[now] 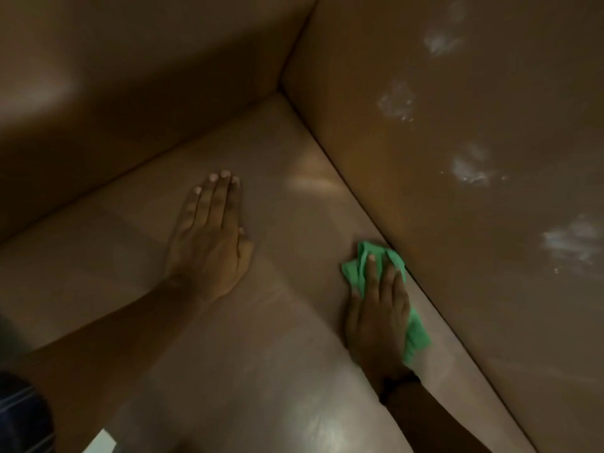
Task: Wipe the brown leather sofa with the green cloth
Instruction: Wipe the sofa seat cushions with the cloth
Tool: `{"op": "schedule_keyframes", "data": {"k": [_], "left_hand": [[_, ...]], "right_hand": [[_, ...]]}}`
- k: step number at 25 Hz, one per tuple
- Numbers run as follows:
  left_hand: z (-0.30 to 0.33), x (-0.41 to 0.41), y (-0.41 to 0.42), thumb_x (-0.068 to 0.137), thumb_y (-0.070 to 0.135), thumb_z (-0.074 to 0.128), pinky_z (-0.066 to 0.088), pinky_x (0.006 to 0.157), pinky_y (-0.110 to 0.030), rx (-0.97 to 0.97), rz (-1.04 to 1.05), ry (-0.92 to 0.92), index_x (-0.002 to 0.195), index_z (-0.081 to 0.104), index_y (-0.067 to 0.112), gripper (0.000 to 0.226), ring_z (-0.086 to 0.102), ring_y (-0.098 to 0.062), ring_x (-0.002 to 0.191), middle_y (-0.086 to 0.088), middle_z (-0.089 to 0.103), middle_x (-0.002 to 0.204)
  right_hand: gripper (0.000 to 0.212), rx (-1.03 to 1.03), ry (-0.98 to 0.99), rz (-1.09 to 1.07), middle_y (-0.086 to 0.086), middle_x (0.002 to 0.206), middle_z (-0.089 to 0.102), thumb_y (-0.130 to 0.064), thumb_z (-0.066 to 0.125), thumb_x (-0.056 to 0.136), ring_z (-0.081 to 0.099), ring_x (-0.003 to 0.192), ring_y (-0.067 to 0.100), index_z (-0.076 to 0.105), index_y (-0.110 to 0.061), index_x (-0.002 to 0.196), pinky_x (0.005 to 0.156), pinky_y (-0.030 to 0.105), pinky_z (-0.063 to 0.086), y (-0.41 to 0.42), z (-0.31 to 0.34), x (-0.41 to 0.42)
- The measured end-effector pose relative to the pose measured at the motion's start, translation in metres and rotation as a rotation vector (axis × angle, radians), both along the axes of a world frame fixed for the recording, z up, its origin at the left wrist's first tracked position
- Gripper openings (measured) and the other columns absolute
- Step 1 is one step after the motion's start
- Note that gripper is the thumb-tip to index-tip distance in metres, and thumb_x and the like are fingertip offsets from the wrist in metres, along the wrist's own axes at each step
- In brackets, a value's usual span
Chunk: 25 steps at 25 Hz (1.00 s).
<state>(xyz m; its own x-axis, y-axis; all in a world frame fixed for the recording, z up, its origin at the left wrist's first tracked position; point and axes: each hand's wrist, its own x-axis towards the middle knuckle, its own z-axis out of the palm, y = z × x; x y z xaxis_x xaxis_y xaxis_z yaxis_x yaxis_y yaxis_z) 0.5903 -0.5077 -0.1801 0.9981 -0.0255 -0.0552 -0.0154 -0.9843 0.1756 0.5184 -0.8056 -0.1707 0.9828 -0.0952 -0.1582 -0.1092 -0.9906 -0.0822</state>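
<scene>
- Fingers (389,279) of R hand (377,325): stretched flat, close together, pressing down on the green cloth (359,269), not curled round it.
- Fingers (215,194) of L hand (209,243): flat on the seat cushion (130,256), held side by side, thumb tucked alongside; nothing under or in them.
- Green cloth: bunched up, lying on the seat right at the seam where cushion meets the upright panel (457,223) on the right; part sticks out ahead of the fingertips, part out by the little-finger side.
- Brown leather sofa (163,76): fills the whole view (dim light, glossy patches); the corner where two upright panels meet sits top centre.
- Right-hand panel carries approx. four whitish smudges (395,101), spaced in a line running down to the right, well apart from the cloth.
- Dark band (400,382) at R wrist.
- The two hands are well apart, L hand nearer the corner.
- Bottom left: bit of dark striped fabric (23,416), too cropped to tell more.
</scene>
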Motion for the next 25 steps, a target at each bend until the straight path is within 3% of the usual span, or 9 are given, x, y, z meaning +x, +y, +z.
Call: {"op": "schedule_keyframes", "data": {"k": [4, 7, 9, 14, 16, 19, 21, 25], "left_hand": [[-0.012, -0.001, 0.002, 0.098, 0.033, 0.039, 0.022, 0.139, -0.054, 0.013, -0.011, -0.029, 0.172, 0.024, -0.002, 0.083, 0.027, -0.039, 0.169, -0.024, 0.028, 0.180], [-0.012, -0.002, 0.004, 0.098, 0.034, 0.035, 0.023, 0.139, -0.054, 0.015, -0.014, -0.039, 0.173, 0.024, -0.002, 0.083, 0.026, -0.038, 0.169, -0.023, 0.027, 0.181], [-0.008, 0.002, 0.004, 0.099, 0.036, 0.036, 0.025, 0.139, -0.054, 0.031, -0.018, -0.015, 0.172, 0.025, -0.002, 0.084, 0.027, -0.038, 0.169, -0.023, 0.028, 0.180], [-0.003, 0.015, -0.002, 0.109, 0.040, 0.032, 0.018, 0.141, -0.050, 0.033, -0.001, 0.020, 0.174, 0.018, -0.002, 0.078, 0.021, -0.036, 0.171, -0.023, 0.022, 0.182], [-0.011, 0.016, -0.005, 0.110, 0.041, 0.033, 0.018, 0.141, -0.050, 0.025, 0.020, -0.027, 0.173, 0.019, -0.003, 0.078, 0.022, -0.037, 0.171, -0.023, 0.023, 0.182], [-0.025, 0.013, -0.003, 0.109, 0.041, 0.034, 0.021, 0.140, -0.052, 0.031, 0.037, -0.101, 0.172, 0.022, -0.004, 0.078, 0.025, -0.037, 0.170, -0.024, 0.027, 0.180], [-0.028, 0.012, -0.004, 0.108, 0.042, 0.036, 0.022, 0.139, -0.053, 0.001, 0.057, -0.106, 0.171, 0.023, -0.006, 0.080, 0.025, -0.038, 0.169, -0.026, 0.028, 0.180], [-0.009, 0.011, -0.012, 0.105, 0.040, 0.041, 0.025, 0.138, -0.057, -0.010, 0.128, -0.090, 0.168, 0.033, -0.007, 0.079, 0.030, -0.041, 0.167, -0.028, 0.033, 0.177]], "right_hand": [[0.068, 0.097, -0.184, 0.322, 0.023, 0.167, 0.038, -0.031, 0.040, 0.105, 0.034, 0.154, 0.043, 0.030, -0.007, 0.168, 0.122, 0.057, 0.033, 0.113, -0.018, 0.123], [0.062, 0.096, -0.207, 0.326, 0.025, 0.165, 0.042, -0.026, 0.043, 0.107, 0.039, 0.153, 0.042, 0.038, -0.002, 0.163, 0.121, 0.052, 0.033, 0.184, -0.014, 0.219], [0.062, 0.046, -0.157, 0.369, 0.020, 0.170, 0.037, -0.026, 0.042, 0.108, 0.035, 0.156, 0.039, 0.034, -0.007, 0.166, 0.123, 0.053, 0.032, 0.168, -0.016, 0.210], [0.067, 0.017, -0.026, 0.351, 0.020, 0.172, 0.033, -0.035, 0.040, 0.108, 0.028, 0.160, 0.041, 0.026, -0.016, 0.170, 0.119, 0.066, 0.038, 0.054, 0.012, 0.070], [0.066, 0.051, -0.017, 0.372, 0.019, 0.171, 0.035, -0.036, 0.038, 0.106, 0.029, 0.160, 0.041, 0.030, -0.016, 0.169, 0.121, 0.066, 0.036, 0.065, 0.005, 0.091], [0.065, 0.138, -0.135, 0.557, 0.018, 0.167, 0.043, -0.038, 0.036, 0.104, 0.035, 0.157, 0.039, 0.041, -0.013, 0.164, 0.121, 0.062, 0.036, 0.155, -0.009, 0.171], [0.067, 0.217, -0.176, 0.478, 0.021, 0.161, 0.050, -0.040, 0.031, 0.102, 0.041, 0.153, 0.042, 0.050, -0.008, 0.158, 0.120, 0.060, 0.037, 0.202, -0.010, 0.208], [0.061, 0.167, -0.060, 0.646, 0.016, 0.164, 0.048, -0.035, 0.040, 0.104, 0.045, 0.150, 0.041, 0.048, -0.015, 0.161, 0.117, 0.059, 0.041, 0.143, 0.011, 0.163]]}}
